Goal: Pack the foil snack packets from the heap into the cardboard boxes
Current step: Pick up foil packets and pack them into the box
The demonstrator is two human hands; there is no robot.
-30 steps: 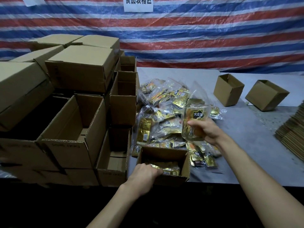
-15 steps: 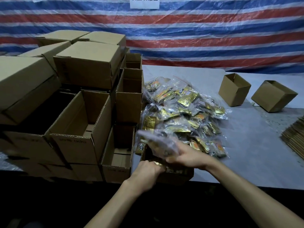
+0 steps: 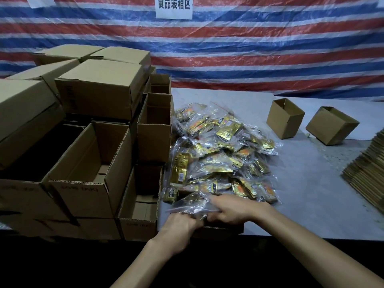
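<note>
Foil snack packet (image 3: 190, 203), in a clear bag: held flat over the mouth of the packing box (image 3: 224, 229) at the near table edge. Its long axis runs left to right; the outline is blurred.

Left hand (image 3: 180, 225): at the packet's near left edge, fingers curled onto the plastic.

Right hand (image 3: 234, 210): on the packet's right end, fingers bent over it, apparently gripping. The exact pinch is not legible.

Governing relation: the packing box lies directly beneath both hands, so the packet should go straight down with no sideways travel. Box contents are hidden by hands and bag.

Heap (image 3: 220, 154): gold packets in clear bags, just beyond the packing box, the nearest ones at its far rim. Judged liable to snag or slide in.

Empty open boxes (image 3: 89, 177): left of the packing box. Closed boxes (image 3: 99, 88) sit above them.

Two small boxes (image 3: 284, 119): far right, well apart from the heap.

Flat cardboard stack (image 3: 365, 175): right edge.

Table (image 3: 311, 194): grey.

Striped tarp (image 3: 249, 48): behind, carrying a paper sign (image 3: 173, 6).
</note>
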